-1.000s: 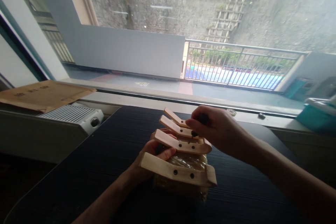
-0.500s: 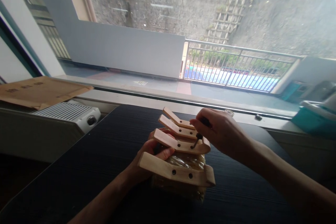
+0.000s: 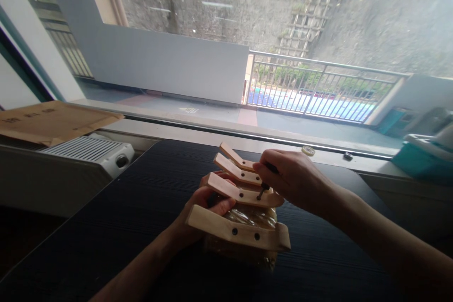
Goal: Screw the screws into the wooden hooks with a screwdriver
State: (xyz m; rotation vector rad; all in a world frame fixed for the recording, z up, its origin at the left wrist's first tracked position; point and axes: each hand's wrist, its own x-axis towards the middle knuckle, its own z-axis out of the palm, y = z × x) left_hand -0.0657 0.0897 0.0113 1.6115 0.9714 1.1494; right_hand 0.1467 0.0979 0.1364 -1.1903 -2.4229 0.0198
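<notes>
Several bent wooden pieces with dark screw holes stand in a row across a block wrapped in clear, shiny film [image 3: 249, 217]. My left hand [image 3: 196, 205] is closed round the left side of one wooden piece [image 3: 221, 185], its thumb lying in front of it. A screwdriver [image 3: 261, 192] is in the closed fingers of my right hand [image 3: 295, 177], with its handle mostly hidden. Its tip meets the right-hand hole of that same piece. Nearest to me is another wooden piece [image 3: 214, 224], with two dark fastenings in it.
Everything rests on a dark table [image 3: 134, 207] by a window. A brown envelope [image 3: 60, 122] lies over a white radiator [image 3: 92, 148] on the left. On the sill are a small ring-shaped roll [image 3: 308, 150] and a dark knob [image 3: 348, 156]. A teal bin [image 3: 421, 160] stands to the right.
My right hand has moved slightly left and down, and the screwdriver's handle has shifted with it. The tip stays at the same hole. My left hand keeps its hold.
</notes>
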